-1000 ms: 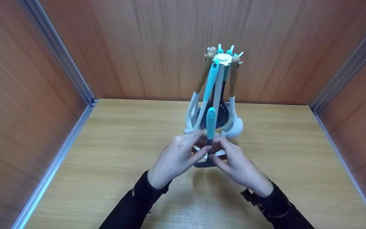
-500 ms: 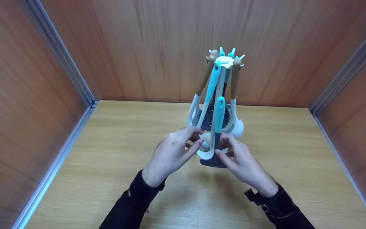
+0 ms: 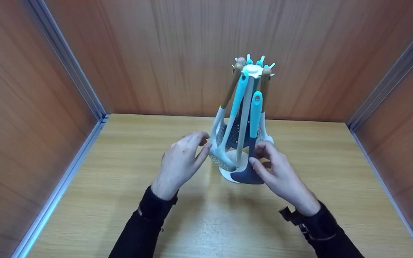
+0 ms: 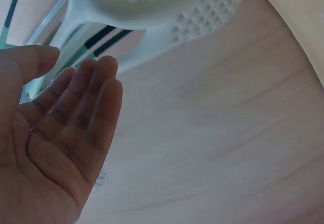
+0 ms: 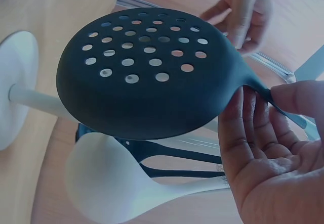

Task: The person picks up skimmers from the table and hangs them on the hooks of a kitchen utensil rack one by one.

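My right hand [image 3: 277,172] pinches the neck of a dark skimmer [image 3: 248,175] with a turquoise handle. In the right wrist view the skimmer's round, perforated head [image 5: 147,72] faces the camera, with thumb and fingers on its neck. The skimmer stands nearly upright, handle up, in front of a white utensil stand [image 3: 244,125]. My left hand [image 3: 181,161] is at the left of the stand, fingers loosely bent and holding nothing. Close to its fingertips hangs a white skimmer [image 3: 224,157], its perforated head [image 4: 136,4] also in the left wrist view. Whether they touch I cannot tell.
Around the stand's hooked top [image 3: 254,70] hang several utensils with brown or turquoise handles, among them a white ladle [image 5: 106,178]. The stand's round base [image 5: 19,87] rests on the light wooden table [image 3: 149,143]. Wooden panels [image 3: 174,64] enclose the back and sides.
My left hand has let go of the dark skimmer and drawn away left. My right hand has carried it rightward and up, closer to the stand, its handle top now higher.
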{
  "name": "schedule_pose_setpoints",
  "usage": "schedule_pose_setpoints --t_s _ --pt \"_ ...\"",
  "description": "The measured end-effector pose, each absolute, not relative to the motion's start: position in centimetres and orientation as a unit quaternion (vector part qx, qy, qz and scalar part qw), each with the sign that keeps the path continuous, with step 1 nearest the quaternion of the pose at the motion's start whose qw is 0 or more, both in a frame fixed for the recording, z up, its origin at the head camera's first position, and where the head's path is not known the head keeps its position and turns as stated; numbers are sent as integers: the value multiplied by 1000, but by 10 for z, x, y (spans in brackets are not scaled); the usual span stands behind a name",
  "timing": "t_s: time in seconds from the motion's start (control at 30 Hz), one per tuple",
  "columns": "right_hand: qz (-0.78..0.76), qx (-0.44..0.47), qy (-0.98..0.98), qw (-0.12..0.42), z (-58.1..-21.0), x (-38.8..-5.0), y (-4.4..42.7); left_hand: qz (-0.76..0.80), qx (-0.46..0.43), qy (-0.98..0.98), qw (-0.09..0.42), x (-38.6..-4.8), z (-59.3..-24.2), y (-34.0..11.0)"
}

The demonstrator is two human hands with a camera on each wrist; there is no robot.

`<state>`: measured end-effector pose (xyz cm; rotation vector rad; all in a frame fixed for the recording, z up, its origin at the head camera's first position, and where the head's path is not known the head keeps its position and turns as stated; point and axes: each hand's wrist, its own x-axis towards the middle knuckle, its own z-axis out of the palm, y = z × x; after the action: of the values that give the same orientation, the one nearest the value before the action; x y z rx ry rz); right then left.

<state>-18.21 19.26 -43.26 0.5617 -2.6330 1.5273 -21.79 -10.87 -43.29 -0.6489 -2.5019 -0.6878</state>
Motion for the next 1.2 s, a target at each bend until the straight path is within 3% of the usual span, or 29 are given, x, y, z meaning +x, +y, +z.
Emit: schedule_pose_setpoints --t_s 0.7,1.2 --pt "509 174 -842 49 -409 -189 194 -201 -161 -941 218 -276 -469 -158" --pt "531 152 -833 16 -408 -197 194 -200 -135 -950 198 -291 -482 -180"
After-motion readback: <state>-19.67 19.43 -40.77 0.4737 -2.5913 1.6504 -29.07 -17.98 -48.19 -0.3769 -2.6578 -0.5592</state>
